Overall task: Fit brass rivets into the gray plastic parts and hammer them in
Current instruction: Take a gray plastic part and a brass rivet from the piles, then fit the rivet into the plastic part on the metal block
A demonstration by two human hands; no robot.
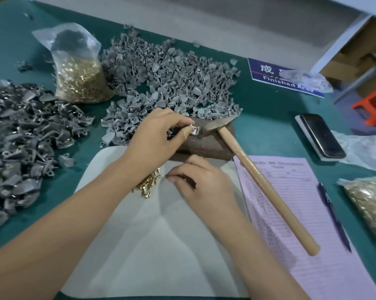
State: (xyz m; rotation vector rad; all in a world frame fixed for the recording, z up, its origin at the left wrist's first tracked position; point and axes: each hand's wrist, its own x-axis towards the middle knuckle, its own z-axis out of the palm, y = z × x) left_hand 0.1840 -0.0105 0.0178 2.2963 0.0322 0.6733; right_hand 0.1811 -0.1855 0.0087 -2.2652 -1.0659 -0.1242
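Note:
My left hand [159, 135] pinches one gray plastic part [193, 130] and holds it on the brown stone block [204, 144]. My right hand [202, 182] rests on the white cloth [156, 234], fingertips pinched beside a small heap of loose brass rivets [147, 185]; whether a rivet sits between the fingers is hidden. A hammer [258, 176] with a wooden handle lies untouched, its steel head on the block and its handle across the pink paper form [295, 208]. A big pile of gray parts [169, 79] lies behind the block.
A second, darker pile of parts [20, 144] fills the left. A plastic bag of rivets [79, 68] stands at the back left, another bag [370, 204] at the right edge. A phone [321, 137], a pen [334, 215] and a blue sign [275, 76] lie at the right.

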